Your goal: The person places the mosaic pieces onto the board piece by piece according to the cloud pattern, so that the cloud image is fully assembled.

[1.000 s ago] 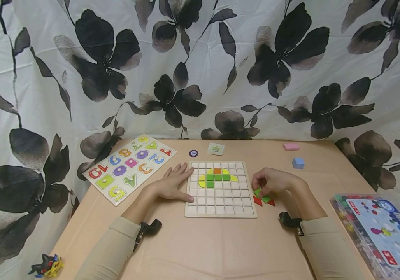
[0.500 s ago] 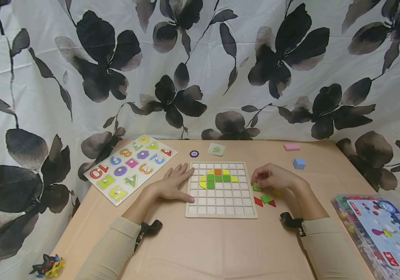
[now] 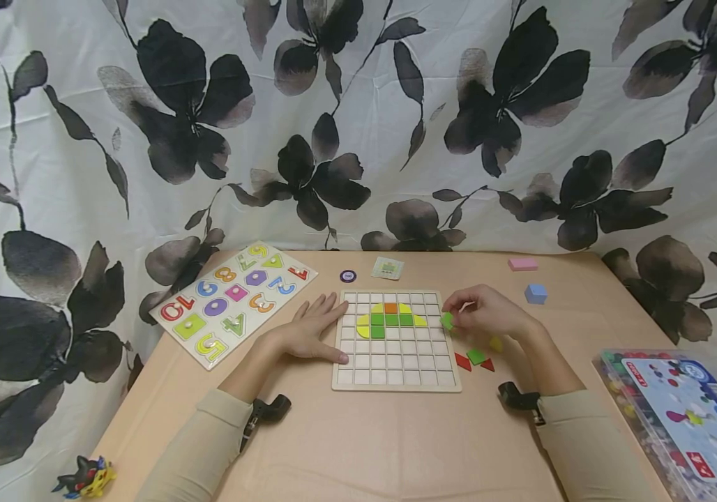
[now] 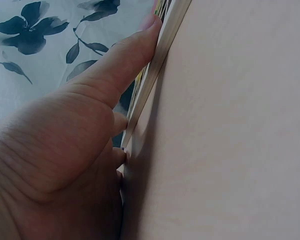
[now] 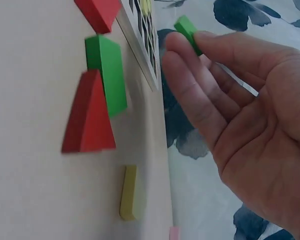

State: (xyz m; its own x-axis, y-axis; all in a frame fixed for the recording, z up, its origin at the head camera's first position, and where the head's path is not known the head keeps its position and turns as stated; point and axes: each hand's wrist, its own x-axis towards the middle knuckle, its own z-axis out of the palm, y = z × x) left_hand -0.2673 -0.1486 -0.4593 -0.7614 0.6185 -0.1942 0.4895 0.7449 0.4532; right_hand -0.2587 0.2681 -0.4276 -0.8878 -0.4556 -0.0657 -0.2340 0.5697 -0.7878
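Pinching a green block [image 5: 187,32], the right hand [image 3: 489,314] partly hides it. The splayed left hand [image 3: 307,330] overlaps the gridded board [image 3: 396,351]

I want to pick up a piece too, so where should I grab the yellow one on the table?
Probably pinch the yellow piece by two opposite sides, coming from above. It sits low on the table, apart from the nearest red piece, with nothing on top, so fingertips should fit around it.
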